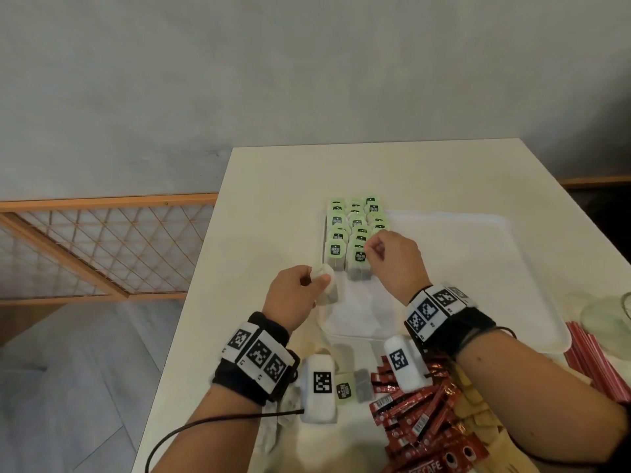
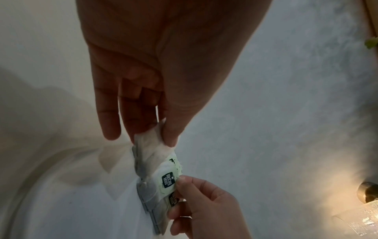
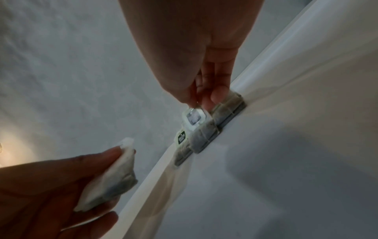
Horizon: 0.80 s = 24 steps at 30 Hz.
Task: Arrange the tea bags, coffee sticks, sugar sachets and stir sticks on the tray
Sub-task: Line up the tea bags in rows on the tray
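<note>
A white tray (image 1: 444,268) lies on the white table. Several green-tagged tea bags (image 1: 355,227) stand in three rows at its far left end. My left hand (image 1: 319,279) pinches a loose tea bag (image 1: 329,290) between thumb and fingers, just over the tray's left rim. In the left wrist view that tea bag (image 2: 155,145) hangs from my fingertips. My right hand (image 1: 370,249) pinches the green tag (image 2: 168,180) of the nearest bag in the rows. The right wrist view shows the pinched tag (image 3: 194,117) and the left hand's tea bag (image 3: 110,176).
A pile of red coffee sticks (image 1: 420,414) and yellowish sugar sachets (image 1: 478,411) lies near the table's front. One loose tea bag (image 1: 355,389) sits beside them. Red stir sticks (image 1: 590,363) and a glass jar (image 1: 607,315) are at the right. The table's left edge (image 1: 191,302) is close.
</note>
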Available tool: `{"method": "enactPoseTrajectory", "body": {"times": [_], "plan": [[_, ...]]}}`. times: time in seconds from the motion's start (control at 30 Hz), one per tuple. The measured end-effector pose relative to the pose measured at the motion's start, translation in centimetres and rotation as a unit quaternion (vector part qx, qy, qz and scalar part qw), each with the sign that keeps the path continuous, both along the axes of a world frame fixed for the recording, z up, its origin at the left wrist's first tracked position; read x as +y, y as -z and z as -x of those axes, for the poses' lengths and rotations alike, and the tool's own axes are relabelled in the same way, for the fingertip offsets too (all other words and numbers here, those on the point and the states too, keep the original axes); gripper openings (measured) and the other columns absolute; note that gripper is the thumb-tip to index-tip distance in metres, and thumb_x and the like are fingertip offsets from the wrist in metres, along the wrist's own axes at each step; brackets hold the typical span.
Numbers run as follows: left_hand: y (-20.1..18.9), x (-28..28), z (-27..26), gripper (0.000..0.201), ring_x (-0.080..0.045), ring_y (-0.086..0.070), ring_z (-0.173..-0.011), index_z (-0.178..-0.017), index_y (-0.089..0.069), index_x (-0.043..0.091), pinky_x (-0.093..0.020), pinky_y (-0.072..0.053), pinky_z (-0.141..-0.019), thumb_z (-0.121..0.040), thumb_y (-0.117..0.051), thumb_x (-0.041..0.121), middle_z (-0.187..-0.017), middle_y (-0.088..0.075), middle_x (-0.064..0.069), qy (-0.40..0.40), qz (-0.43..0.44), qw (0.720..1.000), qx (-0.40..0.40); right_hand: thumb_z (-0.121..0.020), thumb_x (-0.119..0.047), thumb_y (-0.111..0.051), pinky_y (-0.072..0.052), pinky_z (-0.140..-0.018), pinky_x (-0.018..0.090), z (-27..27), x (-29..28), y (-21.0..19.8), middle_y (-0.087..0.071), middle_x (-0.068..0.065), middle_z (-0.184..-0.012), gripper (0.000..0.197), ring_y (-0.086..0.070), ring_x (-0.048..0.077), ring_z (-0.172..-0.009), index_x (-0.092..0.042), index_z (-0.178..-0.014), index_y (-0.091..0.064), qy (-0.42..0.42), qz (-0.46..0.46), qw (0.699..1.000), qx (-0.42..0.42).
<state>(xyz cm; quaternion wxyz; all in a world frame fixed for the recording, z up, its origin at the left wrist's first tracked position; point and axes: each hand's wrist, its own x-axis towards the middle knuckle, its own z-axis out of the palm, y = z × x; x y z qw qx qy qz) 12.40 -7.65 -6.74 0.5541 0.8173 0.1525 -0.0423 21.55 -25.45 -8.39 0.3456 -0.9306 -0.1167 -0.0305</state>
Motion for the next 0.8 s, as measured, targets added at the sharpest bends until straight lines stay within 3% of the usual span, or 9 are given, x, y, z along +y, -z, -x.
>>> {"method": "enactPoseTrajectory", "body": {"times": [0.1,0.2,0.3,0.47,0.57,0.67,0.8], "plan": [[0.0,0.2,-0.2,0.027,-0.020,-0.060,-0.065,-0.079,-0.064,0.001,-0.052,-0.056,-0.081,-0.087,-0.071,0.026,-0.067,-0.062,-0.003,-0.012,-0.011,1.000,-0.004,-0.088,-0.021,-0.065,-0.050,-0.078,0.030,0.6,-0.2,-0.6,-0.059,-0.005,-0.098,0.016,-0.057,0.009,-0.077,-0.015,-0.103,-0.067,0.017,-0.042,0.999,-0.021],[-0.3,-0.1,-0.1,0.025,-0.020,-0.061,-0.065,-0.078,-0.061,0.010,-0.051,-0.056,-0.079,-0.080,-0.079,0.027,-0.072,-0.068,-0.007,-0.027,-0.012,0.999,-0.020,-0.085,-0.029,-0.071,-0.047,-0.074,0.021,2.2,0.2,-1.9,-0.057,-0.009,-0.097,0.021,-0.052,0.002,-0.068,-0.020,-0.104,-0.068,-0.002,-0.114,0.993,-0.020],[-0.8,-0.7,-0.1,0.030,-0.020,-0.059,-0.066,-0.074,-0.055,0.017,-0.047,-0.055,-0.075,-0.075,-0.083,0.028,-0.072,-0.065,-0.005,-0.029,-0.018,0.999,-0.034,-0.084,-0.031,-0.073,-0.043,-0.069,0.011,4.0,0.8,-2.8,-0.058,-0.011,-0.094,0.015,-0.051,-0.005,-0.068,-0.023,-0.096,-0.071,-0.073,-0.159,0.984,0.045],[-1.6,-1.6,0.2,0.032,-0.013,-0.057,-0.069,-0.074,-0.052,0.022,-0.028,-0.047,-0.063,-0.076,-0.081,0.035,-0.075,-0.062,0.005,-0.022,-0.093,0.994,-0.048,-0.085,-0.020,-0.072,-0.049,-0.070,0.022,4.8,1.0,-2.7,-0.068,-0.008,-0.077,0.004,-0.059,0.005,-0.068,-0.018,-0.083,-0.070,-0.090,-0.148,0.983,0.067],[-2.3,-2.3,0.8,0.030,-0.010,-0.054,-0.090,-0.080,-0.051,0.029,-0.031,-0.046,-0.072,-0.079,-0.072,0.050,-0.094,-0.056,0.012,-0.039,-0.215,0.975,-0.052,-0.085,-0.017,-0.071,-0.048,-0.063,0.016,4.9,0.8,-3.0,-0.066,-0.006,-0.071,0.008,-0.059,0.007,-0.065,-0.014,-0.079,-0.067,-0.044,-0.134,0.990,0.027],[-2.8,-3.4,1.2,0.035,-0.009,-0.053,-0.095,-0.091,-0.054,0.029,-0.032,-0.046,-0.073,-0.078,-0.068,0.058,-0.102,-0.055,0.013,0.000,-0.261,0.964,-0.054,-0.083,-0.013,-0.069,-0.044,-0.059,0.012,5.1,1.0,-3.6,-0.064,-0.007,-0.068,0.011,-0.059,0.005,-0.063,-0.014,-0.074,-0.064,-0.020,-0.151,0.988,0.022],[-2.9,-4.1,1.0,0.029,-0.013,-0.060,-0.093,-0.100,-0.053,0.026,-0.035,-0.050,-0.076,-0.083,-0.067,0.045,-0.102,-0.061,0.011,0.011,-0.243,0.968,-0.059,-0.082,-0.017,-0.071,-0.046,-0.060,0.015,5.7,1.5,-4.4,-0.067,-0.004,-0.072,0.011,-0.062,0.007,-0.067,-0.014,-0.075,-0.063,-0.042,-0.175,0.983,0.042]]}}
